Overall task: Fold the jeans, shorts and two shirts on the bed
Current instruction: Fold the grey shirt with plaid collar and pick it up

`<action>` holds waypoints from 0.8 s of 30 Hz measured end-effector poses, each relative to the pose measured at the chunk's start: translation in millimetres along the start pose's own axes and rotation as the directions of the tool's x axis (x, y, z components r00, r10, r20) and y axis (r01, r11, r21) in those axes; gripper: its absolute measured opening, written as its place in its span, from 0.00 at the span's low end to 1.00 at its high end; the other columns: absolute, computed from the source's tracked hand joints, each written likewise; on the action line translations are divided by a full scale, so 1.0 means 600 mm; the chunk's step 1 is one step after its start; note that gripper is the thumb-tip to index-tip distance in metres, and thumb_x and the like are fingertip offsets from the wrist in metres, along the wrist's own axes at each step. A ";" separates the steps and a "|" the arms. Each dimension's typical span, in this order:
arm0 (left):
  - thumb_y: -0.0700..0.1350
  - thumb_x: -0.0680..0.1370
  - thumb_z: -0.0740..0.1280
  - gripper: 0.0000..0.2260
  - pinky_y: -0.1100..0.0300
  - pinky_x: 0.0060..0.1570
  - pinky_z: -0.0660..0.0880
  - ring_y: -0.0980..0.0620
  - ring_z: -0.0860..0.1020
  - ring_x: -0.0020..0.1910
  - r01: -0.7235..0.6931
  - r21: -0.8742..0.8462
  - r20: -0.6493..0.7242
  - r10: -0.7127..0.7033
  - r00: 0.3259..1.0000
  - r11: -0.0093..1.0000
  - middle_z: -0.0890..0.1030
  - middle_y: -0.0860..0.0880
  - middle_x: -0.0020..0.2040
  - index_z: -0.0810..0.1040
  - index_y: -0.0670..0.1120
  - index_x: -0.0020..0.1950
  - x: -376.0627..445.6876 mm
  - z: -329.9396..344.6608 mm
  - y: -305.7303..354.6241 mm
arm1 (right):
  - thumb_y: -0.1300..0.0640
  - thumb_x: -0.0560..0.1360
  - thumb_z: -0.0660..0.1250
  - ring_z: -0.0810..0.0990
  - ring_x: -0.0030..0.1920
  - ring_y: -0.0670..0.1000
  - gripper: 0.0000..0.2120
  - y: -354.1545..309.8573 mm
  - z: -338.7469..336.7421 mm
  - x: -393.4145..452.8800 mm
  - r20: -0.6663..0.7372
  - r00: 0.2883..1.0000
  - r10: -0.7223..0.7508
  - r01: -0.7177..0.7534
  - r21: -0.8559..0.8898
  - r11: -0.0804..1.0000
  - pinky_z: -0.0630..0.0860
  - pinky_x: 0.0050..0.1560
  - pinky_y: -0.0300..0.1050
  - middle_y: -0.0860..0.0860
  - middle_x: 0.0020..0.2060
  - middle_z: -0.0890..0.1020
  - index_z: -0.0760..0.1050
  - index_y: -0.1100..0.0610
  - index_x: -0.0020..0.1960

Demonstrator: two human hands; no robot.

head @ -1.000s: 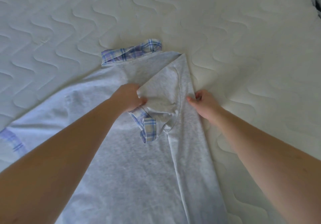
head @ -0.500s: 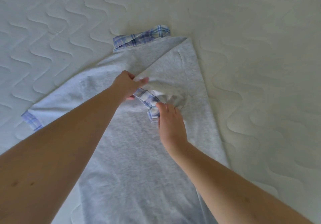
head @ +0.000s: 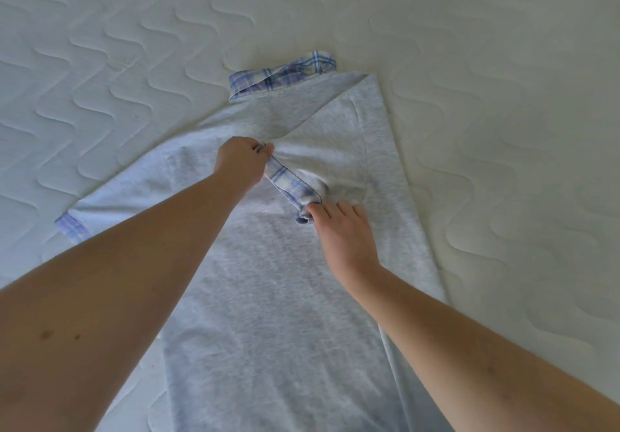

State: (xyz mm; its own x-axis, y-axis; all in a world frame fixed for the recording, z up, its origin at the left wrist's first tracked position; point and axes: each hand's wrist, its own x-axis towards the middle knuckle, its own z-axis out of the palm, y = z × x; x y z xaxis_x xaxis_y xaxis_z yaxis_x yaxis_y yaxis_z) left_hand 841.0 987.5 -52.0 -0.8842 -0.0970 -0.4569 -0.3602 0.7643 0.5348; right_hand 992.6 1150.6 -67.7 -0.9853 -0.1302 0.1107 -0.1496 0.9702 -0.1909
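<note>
Folding the grey shirt [head: 268,297] is what you are doing, and you are only partway through it. It is lying flat on the quilted mattress [head: 503,129], its body running back from your fingers toward you. The right side and its sleeve are already turned in over the chest, just past your right fingertips. The left sleeve, with its plaid cuff [head: 71,228], is still lying spread out, well away from your left fingers. The bottom-up fold is not yet made. The jeans, the shorts and the second shirt are not showing here, so I cannot tell how they stand.

Your left hand [head: 242,165] is curling its fingers around one end of the folded-in sleeve's plaid band [head: 291,185]. Your right hand [head: 345,237] is pinching the other end at your fingertips, the remaining fingers lying fairly straight on the cloth.

Compared with half a second ago, you are drawing the band longer and straighter between your fingers. A second ago your right hand was resting on the shirt's outer folded edge instead. The plaid collar [head: 283,72] is lying beyond both hands.
</note>
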 end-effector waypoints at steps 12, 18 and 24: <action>0.40 0.72 0.76 0.12 0.58 0.42 0.81 0.53 0.83 0.42 0.103 -0.531 0.068 -0.079 0.995 0.841 0.84 0.51 0.47 0.79 0.50 0.52 -0.050 0.036 0.025 | 0.64 0.77 0.65 0.78 0.56 0.49 0.14 0.043 -0.018 -0.047 0.130 0.952 0.276 -0.301 0.540 0.786 0.72 0.58 0.46 0.47 0.55 0.81 0.77 0.53 0.60; 0.36 0.75 0.69 0.17 0.68 0.47 0.71 0.55 0.76 0.47 -0.517 -0.004 0.041 0.517 0.855 0.856 0.77 0.51 0.54 0.81 0.51 0.61 -0.111 0.057 0.081 | 0.64 0.81 0.59 0.81 0.54 0.44 0.13 0.132 -0.054 0.009 0.442 0.750 0.492 -0.559 0.822 0.113 0.74 0.58 0.39 0.48 0.57 0.82 0.76 0.49 0.58; 0.43 0.77 0.68 0.17 0.53 0.55 0.72 0.47 0.75 0.56 -0.693 0.207 0.245 0.649 0.720 0.691 0.78 0.48 0.58 0.79 0.49 0.65 -0.154 0.116 0.099 | 0.50 0.83 0.57 0.83 0.52 0.46 0.12 0.176 -0.054 0.039 0.629 0.642 0.440 -0.616 0.764 -0.193 0.78 0.53 0.43 0.50 0.58 0.81 0.71 0.51 0.65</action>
State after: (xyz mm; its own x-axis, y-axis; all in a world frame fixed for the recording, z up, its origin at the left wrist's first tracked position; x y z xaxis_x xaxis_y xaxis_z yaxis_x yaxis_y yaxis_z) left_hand 921.8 1086.0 -27.6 -0.7977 0.5823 -0.1567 0.4251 0.7273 0.5389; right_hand 956.2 1256.8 -53.9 -0.7497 0.2144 -0.6260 0.5730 -0.2628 -0.7763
